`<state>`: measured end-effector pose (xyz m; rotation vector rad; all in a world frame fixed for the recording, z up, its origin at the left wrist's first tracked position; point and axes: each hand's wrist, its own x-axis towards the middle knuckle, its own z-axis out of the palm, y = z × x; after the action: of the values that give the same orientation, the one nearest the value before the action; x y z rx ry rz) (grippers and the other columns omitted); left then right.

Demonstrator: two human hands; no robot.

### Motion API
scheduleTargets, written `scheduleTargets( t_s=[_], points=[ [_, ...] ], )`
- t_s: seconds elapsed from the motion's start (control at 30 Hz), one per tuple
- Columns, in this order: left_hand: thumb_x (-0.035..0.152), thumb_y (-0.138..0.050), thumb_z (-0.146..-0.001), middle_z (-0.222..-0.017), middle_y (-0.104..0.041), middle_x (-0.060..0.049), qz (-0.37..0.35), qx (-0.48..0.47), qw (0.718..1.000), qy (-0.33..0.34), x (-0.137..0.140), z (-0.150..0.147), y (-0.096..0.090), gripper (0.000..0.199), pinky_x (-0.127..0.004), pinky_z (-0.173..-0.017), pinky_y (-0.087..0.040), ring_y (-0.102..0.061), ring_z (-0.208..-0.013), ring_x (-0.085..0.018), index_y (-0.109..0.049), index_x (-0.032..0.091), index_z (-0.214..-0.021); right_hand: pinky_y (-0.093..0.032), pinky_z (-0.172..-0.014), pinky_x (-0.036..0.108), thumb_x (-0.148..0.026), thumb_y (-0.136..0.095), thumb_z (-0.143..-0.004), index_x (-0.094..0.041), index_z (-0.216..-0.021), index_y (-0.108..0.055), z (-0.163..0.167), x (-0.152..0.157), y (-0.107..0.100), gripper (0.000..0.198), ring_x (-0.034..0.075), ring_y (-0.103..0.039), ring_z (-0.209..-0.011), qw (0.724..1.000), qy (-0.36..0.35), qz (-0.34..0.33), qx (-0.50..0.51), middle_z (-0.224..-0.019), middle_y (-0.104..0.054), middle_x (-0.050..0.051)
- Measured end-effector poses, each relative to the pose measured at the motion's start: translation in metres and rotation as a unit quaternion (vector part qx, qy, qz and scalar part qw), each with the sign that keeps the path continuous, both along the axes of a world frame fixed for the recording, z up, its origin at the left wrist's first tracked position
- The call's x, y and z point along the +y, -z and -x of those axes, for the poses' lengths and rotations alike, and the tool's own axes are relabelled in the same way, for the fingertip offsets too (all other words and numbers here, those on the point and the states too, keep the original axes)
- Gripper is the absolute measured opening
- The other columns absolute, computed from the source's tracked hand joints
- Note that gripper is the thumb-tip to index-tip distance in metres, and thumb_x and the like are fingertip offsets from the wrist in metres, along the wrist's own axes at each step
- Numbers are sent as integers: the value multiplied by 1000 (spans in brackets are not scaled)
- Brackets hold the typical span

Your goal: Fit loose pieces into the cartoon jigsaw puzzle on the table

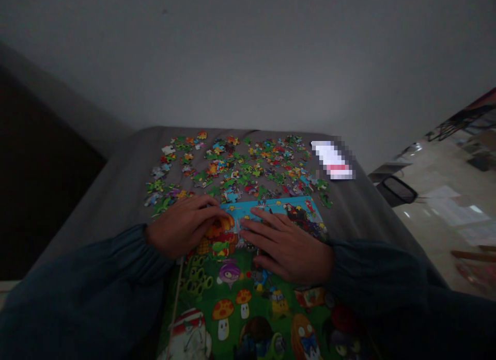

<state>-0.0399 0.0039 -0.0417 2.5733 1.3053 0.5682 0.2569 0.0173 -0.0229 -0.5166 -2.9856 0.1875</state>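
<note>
A colourful cartoon picture board (pixel 251 294) with mushrooms and other figures lies in front of me, blue along its far edge and green nearer. My left hand (pixel 184 224) rests at its far left corner, with fingers bent and drawn together. Whatever is under those fingertips is hidden. Across the blue part, my right hand (pixel 289 249) lies palm down with its fingers stretched out and apart, touching the board. Just beyond the far edge are many loose jigsaw pieces (pixel 242 171), mostly green with some orange, blue and grey.
A grey cloth-covered surface (pixel 127 194) carries everything and ends against a pale wall (pixel 248 60). A lit phone (pixel 332 161), blurred out, lies at the back right. Past the right edge, a shiny floor (pixel 445 200) shows lower down with several unclear objects.
</note>
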Motion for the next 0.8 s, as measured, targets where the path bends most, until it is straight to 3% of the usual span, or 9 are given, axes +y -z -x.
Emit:
scheduleTargets(
  t_s=[0.8],
  points=[
    [17,-45,-98,-113,-69,-7,7,6,1000,-10,-1,-1,-1,34,-38,-85,-51,-64,-98,-23,-72,28,-116,-40,-115,50,-36,-50,-105,-16,-150,-48,-1,0,1,49,31,-28,-152,1000,3,2,2,-160,-44,11]
  ],
)
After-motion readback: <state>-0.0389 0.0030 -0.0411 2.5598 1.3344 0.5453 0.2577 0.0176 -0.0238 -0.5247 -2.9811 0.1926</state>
